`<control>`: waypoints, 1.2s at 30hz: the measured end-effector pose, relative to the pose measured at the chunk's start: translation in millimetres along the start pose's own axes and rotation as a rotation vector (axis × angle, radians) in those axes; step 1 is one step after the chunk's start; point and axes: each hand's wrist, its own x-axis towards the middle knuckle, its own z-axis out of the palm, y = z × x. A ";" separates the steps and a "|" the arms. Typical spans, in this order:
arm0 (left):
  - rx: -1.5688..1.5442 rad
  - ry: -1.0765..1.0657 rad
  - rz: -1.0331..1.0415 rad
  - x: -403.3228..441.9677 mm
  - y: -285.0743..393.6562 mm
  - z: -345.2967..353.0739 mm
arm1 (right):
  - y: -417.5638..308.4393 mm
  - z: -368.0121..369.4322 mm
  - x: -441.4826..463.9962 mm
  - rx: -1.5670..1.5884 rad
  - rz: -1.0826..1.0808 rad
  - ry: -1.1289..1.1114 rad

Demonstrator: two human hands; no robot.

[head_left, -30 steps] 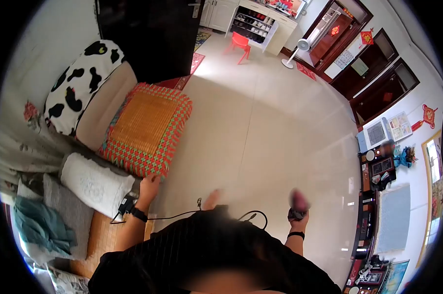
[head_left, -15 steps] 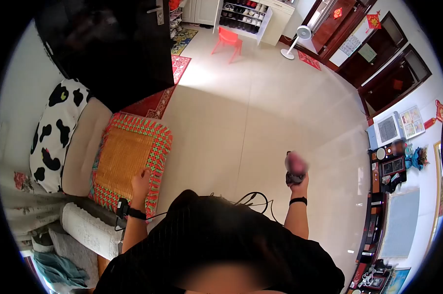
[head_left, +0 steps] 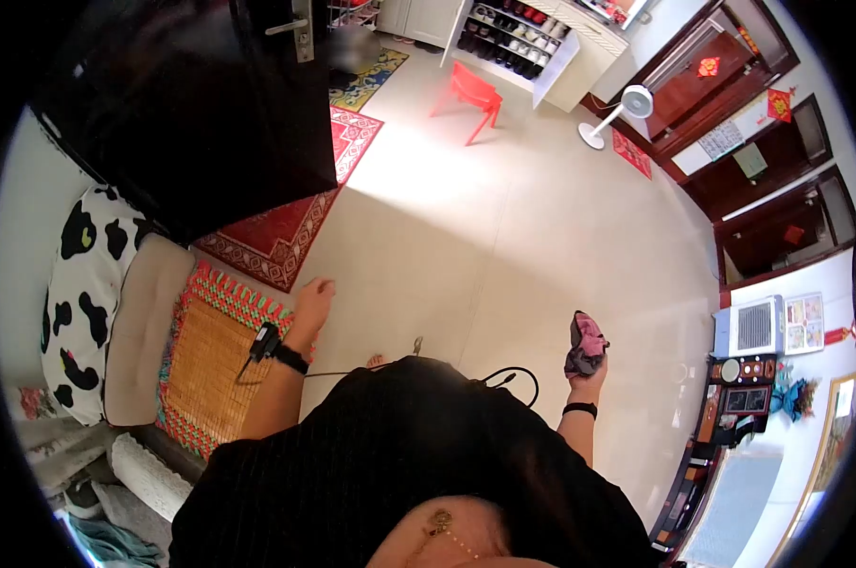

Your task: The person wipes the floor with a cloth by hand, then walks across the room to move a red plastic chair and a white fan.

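My right hand (head_left: 589,381) is closed around a pink and dark-grey bundle (head_left: 587,346), held out over the floor; whether it is a shoe or a folded cloth I cannot tell. On the left, my left hand (head_left: 314,301) hangs loose above the floor, near the far corner of the woven seat mat (head_left: 215,350). Its fingers are slightly bent and apart, with nothing in them. Both wrists carry black bands, and a small black device (head_left: 265,341) with a cable sits on the left one.
A black door (head_left: 191,123) stands open at the upper left above a red rug (head_left: 286,232). Ahead are a small red chair (head_left: 470,95), an open shoe cabinet (head_left: 513,38) and a white fan (head_left: 626,109). A cable loop (head_left: 527,374) hangs by my body.
My view has shifted, and the chair and fan appear lower. My left hand has moved forward off the seat mat. The right hand still grips the bundle, now slightly lower in view.
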 end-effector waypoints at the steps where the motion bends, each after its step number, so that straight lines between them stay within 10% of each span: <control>1: 0.040 -0.025 0.017 27.2 15.5 6.9 | -0.7 14.6 19.7 -0.007 0.007 0.009; 10: -0.085 0.038 -0.054 232.8 68.4 79.3 | 11.7 89.6 296.6 0.019 0.179 -0.214; 15: -0.241 0.141 -0.234 330.5 75.0 114.3 | 9.7 248.9 425.1 -0.035 0.190 -0.005; 36: -0.439 0.206 -0.328 751.7 145.4 195.6 | 135.3 710.9 853.9 -0.352 0.529 -0.469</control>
